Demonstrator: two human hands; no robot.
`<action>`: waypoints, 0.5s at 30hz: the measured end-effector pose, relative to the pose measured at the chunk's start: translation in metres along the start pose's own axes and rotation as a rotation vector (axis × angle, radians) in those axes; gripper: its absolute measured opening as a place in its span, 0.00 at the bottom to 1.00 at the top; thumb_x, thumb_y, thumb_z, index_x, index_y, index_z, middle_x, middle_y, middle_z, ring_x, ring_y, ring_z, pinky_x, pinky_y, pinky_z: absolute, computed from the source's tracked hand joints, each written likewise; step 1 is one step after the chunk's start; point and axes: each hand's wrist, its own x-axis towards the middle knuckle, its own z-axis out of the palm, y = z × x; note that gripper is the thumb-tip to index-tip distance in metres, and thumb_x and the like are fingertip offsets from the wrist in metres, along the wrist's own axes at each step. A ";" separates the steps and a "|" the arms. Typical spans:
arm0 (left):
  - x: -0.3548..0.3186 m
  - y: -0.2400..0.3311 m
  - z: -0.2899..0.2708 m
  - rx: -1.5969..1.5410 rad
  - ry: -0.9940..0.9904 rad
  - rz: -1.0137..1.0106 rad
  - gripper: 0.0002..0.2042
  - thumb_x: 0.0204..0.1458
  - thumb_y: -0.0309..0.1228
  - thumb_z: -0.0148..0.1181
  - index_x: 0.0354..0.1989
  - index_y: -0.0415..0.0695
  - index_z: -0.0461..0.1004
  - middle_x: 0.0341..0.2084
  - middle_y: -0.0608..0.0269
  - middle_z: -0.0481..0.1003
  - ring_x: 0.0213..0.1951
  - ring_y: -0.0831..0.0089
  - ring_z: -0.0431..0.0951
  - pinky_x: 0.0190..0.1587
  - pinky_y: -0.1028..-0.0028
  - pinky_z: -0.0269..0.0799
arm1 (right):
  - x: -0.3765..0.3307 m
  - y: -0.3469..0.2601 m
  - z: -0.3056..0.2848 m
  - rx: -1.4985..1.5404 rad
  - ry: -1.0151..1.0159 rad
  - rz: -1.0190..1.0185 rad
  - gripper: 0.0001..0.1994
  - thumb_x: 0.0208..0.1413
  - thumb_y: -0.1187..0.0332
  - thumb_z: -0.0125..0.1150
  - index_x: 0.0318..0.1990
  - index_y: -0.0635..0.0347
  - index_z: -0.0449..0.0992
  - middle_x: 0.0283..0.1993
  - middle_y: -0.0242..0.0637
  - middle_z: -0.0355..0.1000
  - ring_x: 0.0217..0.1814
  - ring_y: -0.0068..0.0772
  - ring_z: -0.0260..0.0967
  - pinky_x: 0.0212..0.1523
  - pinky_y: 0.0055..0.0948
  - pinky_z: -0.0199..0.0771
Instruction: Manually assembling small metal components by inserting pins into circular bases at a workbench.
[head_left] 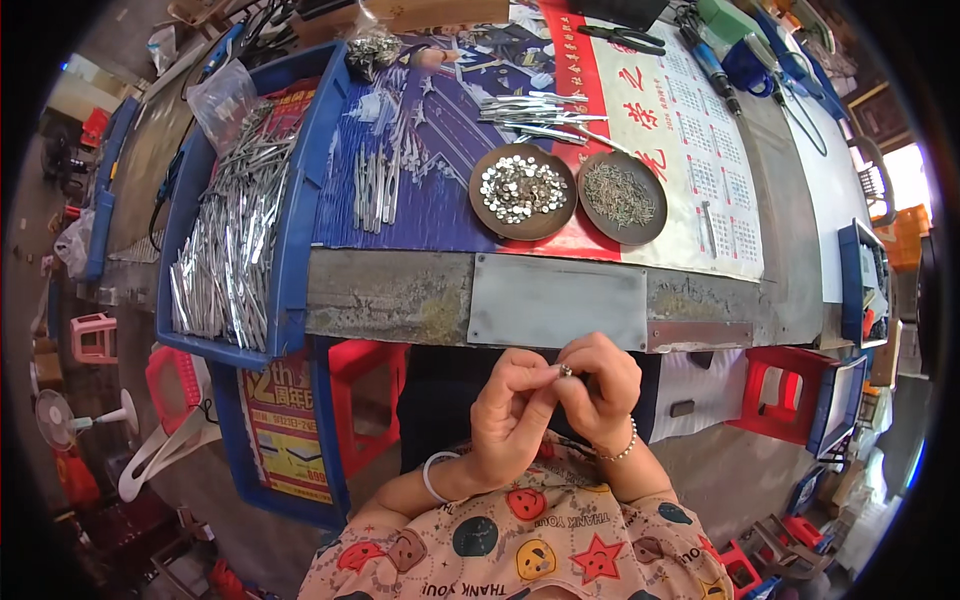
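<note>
Just past the table's front edge, my left hand [514, 405] and my right hand [604, 388] meet with fingertips pinched together. A tiny shiny metal piece [566, 371] shows between them, held at the right hand's fingertips. The left thumb and forefinger are closed right beside it; whatever they grip is too small to make out. Beyond the hands lie two round brown dishes. The left dish [528, 233] holds many small silver discs [520, 190]; in the right dish [655, 182] are thin little pins [618, 195].
A blue bin [297, 215] full of slender silver metal strips [235, 240] stands at the left. More strips [376, 190] lie on the poster-covered table, with another pile [535, 115] behind the dishes. Pliers [622, 40] rest at the back; red stools [365, 400] stand below.
</note>
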 end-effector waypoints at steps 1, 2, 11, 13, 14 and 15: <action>-0.001 0.000 0.000 0.047 -0.022 0.033 0.09 0.56 0.16 0.49 0.44 0.37 0.67 0.40 0.62 0.65 0.33 0.85 0.65 0.34 0.87 0.63 | 0.002 -0.004 0.000 -0.063 0.005 -0.016 0.06 0.41 0.76 0.63 0.26 0.62 0.70 0.18 0.37 0.64 0.16 0.35 0.61 0.17 0.28 0.62; -0.002 0.001 0.000 0.043 -0.019 0.031 0.09 0.56 0.16 0.49 0.44 0.37 0.67 0.40 0.62 0.65 0.33 0.85 0.65 0.34 0.87 0.63 | -0.001 -0.005 0.000 -0.066 0.001 -0.014 0.06 0.41 0.76 0.63 0.26 0.62 0.70 0.18 0.37 0.64 0.16 0.35 0.61 0.17 0.28 0.62; 0.001 0.007 0.000 0.513 -0.123 0.261 0.10 0.51 0.16 0.57 0.40 0.39 0.69 0.35 0.55 0.69 0.29 0.75 0.71 0.29 0.81 0.68 | -0.012 0.004 -0.024 0.486 -0.249 0.545 0.26 0.65 0.54 0.38 0.20 0.66 0.68 0.19 0.36 0.65 0.17 0.24 0.61 0.16 0.23 0.55; 0.004 0.009 -0.001 0.568 -0.111 0.298 0.11 0.47 0.15 0.60 0.38 0.40 0.70 0.31 0.55 0.71 0.27 0.71 0.73 0.25 0.78 0.68 | -0.018 0.004 -0.028 0.586 -0.169 0.666 0.33 0.64 0.45 0.31 0.23 0.66 0.69 0.24 0.34 0.67 0.20 0.19 0.59 0.19 0.18 0.56; 0.006 0.007 -0.003 0.628 -0.112 0.331 0.12 0.46 0.15 0.60 0.38 0.40 0.70 0.31 0.55 0.71 0.27 0.69 0.73 0.25 0.77 0.69 | -0.016 0.003 -0.028 0.577 -0.121 0.665 0.33 0.64 0.43 0.33 0.25 0.66 0.69 0.25 0.35 0.68 0.20 0.19 0.58 0.20 0.18 0.57; 0.008 0.005 -0.005 0.688 -0.113 0.363 0.12 0.46 0.14 0.60 0.39 0.39 0.70 0.31 0.55 0.71 0.27 0.68 0.73 0.25 0.76 0.69 | -0.019 0.007 -0.026 0.554 -0.110 0.643 0.32 0.62 0.41 0.36 0.30 0.67 0.69 0.28 0.36 0.69 0.21 0.18 0.59 0.21 0.17 0.58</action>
